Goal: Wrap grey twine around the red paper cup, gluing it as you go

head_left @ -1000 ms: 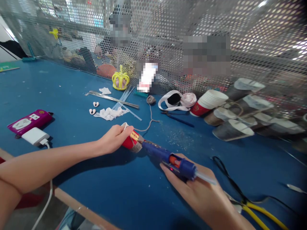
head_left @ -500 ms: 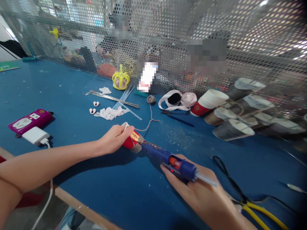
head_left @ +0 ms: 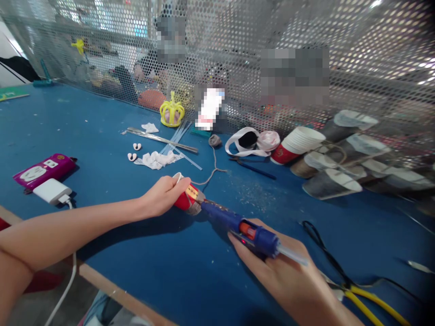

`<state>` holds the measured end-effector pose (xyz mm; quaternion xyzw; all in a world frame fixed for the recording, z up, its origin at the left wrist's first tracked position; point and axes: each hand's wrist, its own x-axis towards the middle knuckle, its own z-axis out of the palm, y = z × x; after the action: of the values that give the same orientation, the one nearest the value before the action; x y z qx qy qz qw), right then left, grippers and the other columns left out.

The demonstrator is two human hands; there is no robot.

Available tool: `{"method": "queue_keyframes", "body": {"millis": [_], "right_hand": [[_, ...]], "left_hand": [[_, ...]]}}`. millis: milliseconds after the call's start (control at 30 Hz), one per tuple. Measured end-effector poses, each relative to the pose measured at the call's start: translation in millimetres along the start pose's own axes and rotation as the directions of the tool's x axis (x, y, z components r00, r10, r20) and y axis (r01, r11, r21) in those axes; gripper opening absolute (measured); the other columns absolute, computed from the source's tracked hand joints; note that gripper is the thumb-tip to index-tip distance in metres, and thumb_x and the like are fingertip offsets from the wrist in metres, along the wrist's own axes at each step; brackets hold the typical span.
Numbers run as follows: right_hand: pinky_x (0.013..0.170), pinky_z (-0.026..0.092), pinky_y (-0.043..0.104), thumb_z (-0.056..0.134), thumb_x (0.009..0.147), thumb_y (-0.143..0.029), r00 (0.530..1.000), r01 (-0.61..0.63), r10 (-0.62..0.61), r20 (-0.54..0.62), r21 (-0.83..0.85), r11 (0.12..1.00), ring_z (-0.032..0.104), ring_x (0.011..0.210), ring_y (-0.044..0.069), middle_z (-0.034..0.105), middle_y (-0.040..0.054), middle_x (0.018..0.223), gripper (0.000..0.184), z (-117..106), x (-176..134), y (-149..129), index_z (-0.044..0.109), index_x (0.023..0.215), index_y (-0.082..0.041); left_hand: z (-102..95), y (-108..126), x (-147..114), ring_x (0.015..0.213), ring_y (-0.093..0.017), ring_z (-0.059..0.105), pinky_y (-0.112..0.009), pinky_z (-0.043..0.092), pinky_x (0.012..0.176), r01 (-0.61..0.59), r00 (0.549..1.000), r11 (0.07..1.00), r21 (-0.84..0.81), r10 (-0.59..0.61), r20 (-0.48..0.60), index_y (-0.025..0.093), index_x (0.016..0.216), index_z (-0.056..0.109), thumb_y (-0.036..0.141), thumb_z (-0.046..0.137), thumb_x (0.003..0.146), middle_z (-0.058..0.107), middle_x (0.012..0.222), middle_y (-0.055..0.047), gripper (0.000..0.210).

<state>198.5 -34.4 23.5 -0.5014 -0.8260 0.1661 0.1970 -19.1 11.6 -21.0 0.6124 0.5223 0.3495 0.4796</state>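
Observation:
My left hand (head_left: 162, 194) is closed round a red paper cup (head_left: 183, 202), which lies tilted with its white rim toward the upper left. Grey twine is wrapped at the cup's base, and a loose strand of twine (head_left: 215, 158) runs back from it to a small ball. In my right hand (head_left: 282, 267) is a blue hot glue gun (head_left: 234, 221), with a clear glue stick poking from its rear and a small red light on its side. The gun's nozzle is at the twine-wrapped end of the cup; whether it touches is hard to tell.
Stacked paper cups (head_left: 299, 142) and several twine-wrapped cups (head_left: 331, 183) stand at the right. Pliers (head_left: 253, 167) lie before them; yellow-handled scissors (head_left: 370, 301) are near my right arm. Glue sticks (head_left: 176, 138), a yellow crown (head_left: 171, 112) and a purple pouch (head_left: 45, 171) lie leftward. Perforated metal (head_left: 238, 54) closes the back.
Almost nothing differs. The view has shifted very slightly, and both hands keep their hold on the cup and the glue gun.

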Motion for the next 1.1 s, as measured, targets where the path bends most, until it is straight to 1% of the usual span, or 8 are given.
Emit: {"method": "queue_keyframes", "body": {"millis": [167,300,433,567,667,867,1000,1100], "right_hand": [[0.044,0.04,0.023,0.046,0.082,-0.03,0.999,0.022,-0.022,0.039,0.006,1.0,0.048,0.047,0.012,0.054,-0.0024,0.055,0.018,-0.6,-1.3,-0.1,0.05,0.067,-0.021],[0.044,0.041,0.022,0.047,0.081,-0.03,1.0,0.012,-0.012,0.026,0.011,1.0,0.049,0.047,0.012,0.056,-0.0026,0.057,0.014,-0.5,-1.6,0.6,0.052,0.071,-0.021],[0.043,0.039,0.022,0.045,0.082,-0.029,0.998,0.059,-0.059,0.019,-0.001,0.998,0.045,0.044,0.011,0.053,-0.0029,0.053,0.019,-0.1,-0.7,0.8,0.05,0.064,-0.021],[0.043,0.04,0.022,0.046,0.082,-0.029,0.999,0.039,-0.039,0.033,0.003,0.999,0.046,0.045,0.011,0.053,-0.003,0.054,0.017,-0.2,-0.5,0.5,0.051,0.067,-0.021],[0.042,0.039,0.023,0.045,0.082,-0.03,0.998,0.036,-0.036,0.05,0.003,0.999,0.047,0.044,0.011,0.053,-0.0029,0.052,0.02,0.7,-0.8,1.5,0.051,0.065,-0.022],[0.046,0.043,0.023,0.05,0.078,-0.03,0.999,0.019,-0.019,-0.025,-0.009,1.0,0.053,0.052,0.014,0.06,-0.0009,0.059,0.013,1.3,-1.6,4.7,0.054,0.07,-0.021],[0.042,0.043,0.023,0.046,0.079,-0.031,1.0,-0.012,0.012,0.0,0.037,0.999,0.051,0.046,0.014,0.057,-0.0002,0.053,0.02,-1.6,0.7,1.8,0.053,0.064,-0.021],[0.039,0.041,0.023,0.042,0.08,-0.033,0.999,-0.038,0.039,-0.011,0.053,0.998,0.049,0.041,0.014,0.056,0.0003,0.049,0.025,-3.3,4.4,-0.4,0.056,0.064,-0.022]], "left_hand": [[0.5,-0.3,0.0,0.055,-0.014,0.054,-0.024,0.042,0.053,-0.004,0.999,1.0,0.015,0.005,-0.041,0.011,0.066,0.061,0.05,0.031,0.083,0.059,0.055,-0.003,0.052],[0.5,1.1,-0.6,0.054,-0.013,0.054,-0.023,0.042,0.053,-0.006,0.999,1.0,0.021,0.007,-0.037,0.011,0.066,0.061,0.049,0.031,0.083,0.06,0.056,-0.004,0.051],[-0.1,2.1,-1.1,0.054,-0.014,0.054,-0.024,0.042,0.053,-0.003,0.999,1.0,0.021,0.004,-0.032,0.01,0.067,0.061,0.049,0.031,0.083,0.061,0.057,-0.005,0.052],[-0.3,2.0,-0.9,0.055,-0.014,0.054,-0.024,0.043,0.054,0.002,1.0,0.999,0.032,-0.001,-0.024,0.01,0.068,0.062,0.049,0.03,0.083,0.062,0.06,-0.005,0.053],[0.1,1.8,-0.8,0.055,-0.014,0.054,-0.024,0.044,0.055,-0.003,1.0,1.0,0.031,0.004,-0.027,0.01,0.067,0.061,0.049,0.03,0.084,0.062,0.059,-0.005,0.053],[-0.5,3.7,-2.5,0.055,-0.014,0.055,-0.025,0.045,0.056,-0.021,1.0,0.999,0.039,0.021,-0.013,0.011,0.067,0.061,0.047,0.03,0.084,0.062,0.059,-0.005,0.051],[-1.8,3.7,-3.1,0.056,-0.014,0.055,-0.024,0.044,0.057,-0.047,0.999,0.998,0.041,0.047,0.01,0.011,0.066,0.061,0.046,0.03,0.084,0.061,0.058,-0.005,0.051],[-2.6,3.5,-3.1,0.054,-0.013,0.051,-0.024,0.043,0.055,-0.037,0.999,0.999,0.034,0.036,0.024,0.011,0.066,0.061,0.047,0.03,0.084,0.059,0.056,-0.003,0.051]]}}
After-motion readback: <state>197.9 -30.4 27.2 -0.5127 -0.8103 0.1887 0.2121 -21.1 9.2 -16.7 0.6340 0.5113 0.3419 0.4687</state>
